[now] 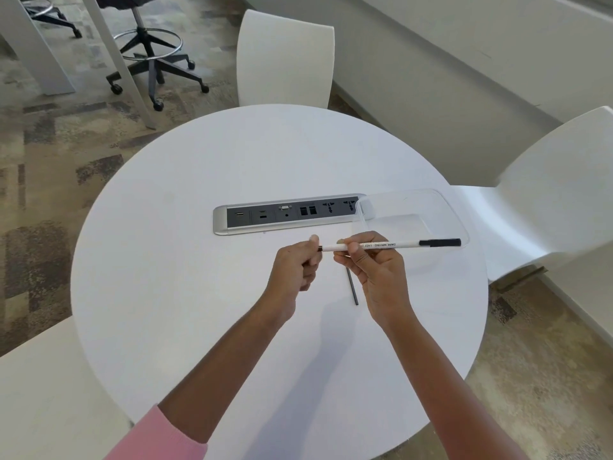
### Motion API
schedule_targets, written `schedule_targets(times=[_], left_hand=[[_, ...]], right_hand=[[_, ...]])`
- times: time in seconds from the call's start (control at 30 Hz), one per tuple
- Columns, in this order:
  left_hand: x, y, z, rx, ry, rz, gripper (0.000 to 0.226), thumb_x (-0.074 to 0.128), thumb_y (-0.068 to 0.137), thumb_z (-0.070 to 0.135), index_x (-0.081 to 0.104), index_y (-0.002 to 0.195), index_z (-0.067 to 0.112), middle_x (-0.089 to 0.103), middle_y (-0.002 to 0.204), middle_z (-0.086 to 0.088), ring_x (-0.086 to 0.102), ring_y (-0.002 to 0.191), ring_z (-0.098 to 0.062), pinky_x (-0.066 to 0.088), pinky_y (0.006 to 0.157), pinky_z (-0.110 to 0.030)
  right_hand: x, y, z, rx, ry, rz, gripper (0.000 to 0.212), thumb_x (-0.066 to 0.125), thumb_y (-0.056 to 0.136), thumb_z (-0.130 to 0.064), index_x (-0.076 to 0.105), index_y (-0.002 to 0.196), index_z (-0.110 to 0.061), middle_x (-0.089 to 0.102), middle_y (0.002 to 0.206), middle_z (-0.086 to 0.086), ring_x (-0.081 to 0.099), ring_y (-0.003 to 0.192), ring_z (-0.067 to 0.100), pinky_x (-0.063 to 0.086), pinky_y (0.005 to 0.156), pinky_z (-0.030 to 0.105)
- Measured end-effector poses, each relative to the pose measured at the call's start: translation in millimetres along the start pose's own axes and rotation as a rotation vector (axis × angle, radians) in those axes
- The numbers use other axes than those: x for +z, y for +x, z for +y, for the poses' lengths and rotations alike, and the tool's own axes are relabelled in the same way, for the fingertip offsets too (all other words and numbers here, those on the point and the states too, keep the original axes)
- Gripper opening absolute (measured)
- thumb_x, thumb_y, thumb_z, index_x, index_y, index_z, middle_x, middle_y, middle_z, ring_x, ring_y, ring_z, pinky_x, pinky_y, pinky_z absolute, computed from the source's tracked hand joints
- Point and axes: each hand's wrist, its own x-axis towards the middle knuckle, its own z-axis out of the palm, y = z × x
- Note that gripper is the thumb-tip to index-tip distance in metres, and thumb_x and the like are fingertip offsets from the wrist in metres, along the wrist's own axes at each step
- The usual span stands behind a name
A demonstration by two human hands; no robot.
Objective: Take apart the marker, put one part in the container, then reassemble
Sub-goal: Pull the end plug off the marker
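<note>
A white marker with printed text and a black cap at its right end is held level above the round white table. My right hand grips the barrel near its left half. My left hand pinches the small dark end piece at the barrel's left tip. A thin dark rod, a marker part, lies on the table just below my right hand, partly hidden by it. A clear plastic container sits behind the marker at the right, and nothing shows inside it.
A silver and black power and data socket strip is set into the table's middle, touching the container's left edge. White chairs stand at the far side, right and near left. A wheeled stool stands on the carpet at the back left.
</note>
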Motion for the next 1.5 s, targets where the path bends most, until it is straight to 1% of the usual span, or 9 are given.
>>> schedule_targets(times=[0.17, 0.27, 0.4, 0.6, 0.77, 0.87, 1.03, 1.23, 1.5], left_hand=[[-10.3, 3.4, 3.9, -0.027, 0.163, -0.08, 0.056, 0.026, 0.094, 0.051, 0.043, 0.051, 0.018, 0.035, 0.036, 0.01, 0.03, 0.037, -0.007, 0.024, 0.039, -0.016], [-14.6, 3.3, 2.8, 0.083, 0.232, -0.086, 0.035, 0.04, 0.093, 0.04, 0.055, 0.069, 0.019, 0.049, 0.043, 0.01, 0.041, 0.041, -0.005, 0.028, 0.042, -0.014], [-14.6, 3.1, -1.5, 0.194, 0.237, -0.061, 0.03, 0.05, 0.092, 0.019, 0.055, 0.063, 0.017, 0.049, 0.047, 0.01, 0.042, 0.041, -0.004, 0.031, 0.042, -0.008], [-9.3, 4.8, -4.0, 0.082, 0.148, 0.001, 0.053, 0.038, 0.095, 0.038, 0.044, 0.047, 0.017, 0.041, 0.035, 0.01, 0.038, 0.035, -0.006, 0.027, 0.037, -0.012], [-13.1, 5.7, -6.9, 0.185, 0.183, -0.047, 0.021, 0.05, 0.092, 0.023, 0.054, 0.071, 0.021, 0.054, 0.047, 0.011, 0.047, 0.041, -0.005, 0.032, 0.041, -0.014], [-12.2, 7.1, -10.0, 0.236, 0.21, -0.009, 0.025, 0.05, 0.092, 0.013, 0.053, 0.068, 0.019, 0.049, 0.049, 0.006, 0.045, 0.041, -0.005, 0.033, 0.042, -0.009], [-5.0, 8.5, -14.6, 0.166, 0.2, 0.099, 0.046, 0.039, 0.096, 0.031, 0.045, 0.052, 0.018, 0.044, 0.037, 0.01, 0.042, 0.04, -0.009, 0.03, 0.039, -0.008], [-5.8, 8.0, -16.3, 0.231, 0.222, -0.017, 0.028, 0.046, 0.093, 0.025, 0.048, 0.067, 0.018, 0.05, 0.045, 0.01, 0.045, 0.042, -0.007, 0.033, 0.043, -0.012], [0.9, 9.9, -16.1, 0.126, 0.019, 0.161, 0.055, 0.048, 0.093, 0.031, 0.033, 0.04, 0.021, 0.031, 0.035, 0.012, 0.029, 0.034, -0.005, 0.028, 0.037, -0.013]], right_hand=[[-3.9, 3.2, 0.3, 0.02, 0.028, -0.013, 0.012, 0.054, 0.082, -0.008, 0.062, 0.074, -0.011, 0.068, 0.064, -0.009, 0.065, 0.066, 0.006, 0.055, 0.066, 0.017], [-5.8, 2.4, 1.9, 0.05, 0.059, 0.014, 0.018, 0.05, 0.086, -0.003, 0.061, 0.075, -0.01, 0.068, 0.063, -0.008, 0.066, 0.065, 0.007, 0.055, 0.065, 0.016], [-6.6, 0.8, 4.5, 0.077, 0.096, 0.026, 0.017, 0.049, 0.087, -0.003, 0.061, 0.077, -0.008, 0.068, 0.065, -0.008, 0.066, 0.067, 0.008, 0.055, 0.065, 0.016], [-4.5, 1.2, 7.4, 0.074, 0.103, -0.005, 0.011, 0.051, 0.085, -0.005, 0.06, 0.079, -0.007, 0.068, 0.067, -0.008, 0.066, 0.07, 0.006, 0.055, 0.068, 0.017], [-9.3, 1.1, 8.1, 0.093, 0.136, 0.027, 0.017, 0.048, 0.087, -0.002, 0.061, 0.078, -0.007, 0.068, 0.067, -0.007, 0.066, 0.069, 0.008, 0.056, 0.066, 0.017], [-9.7, 0.2, 9.0, 0.103, 0.132, 0.017, 0.015, 0.049, 0.087, -0.003, 0.06, 0.078, -0.006, 0.068, 0.066, -0.008, 0.067, 0.07, 0.007, 0.056, 0.067, 0.017], [-6.0, 0.0, 11.6, 0.106, 0.116, 0.0, 0.014, 0.05, 0.086, -0.003, 0.061, 0.078, -0.006, 0.068, 0.066, -0.008, 0.067, 0.071, 0.008, 0.056, 0.069, 0.018], [-8.7, 0.8, 10.2, 0.129, 0.154, 0.029, 0.017, 0.048, 0.088, 0.0, 0.061, 0.078, -0.006, 0.068, 0.068, -0.007, 0.067, 0.07, 0.009, 0.056, 0.067, 0.018], [-6.7, 0.8, 15.4, 0.091, 0.098, -0.044, 0.009, 0.062, 0.071, -0.018, 0.065, 0.075, -0.01, 0.07, 0.071, -0.007, 0.067, 0.077, 0.01, 0.055, 0.072, 0.019]])
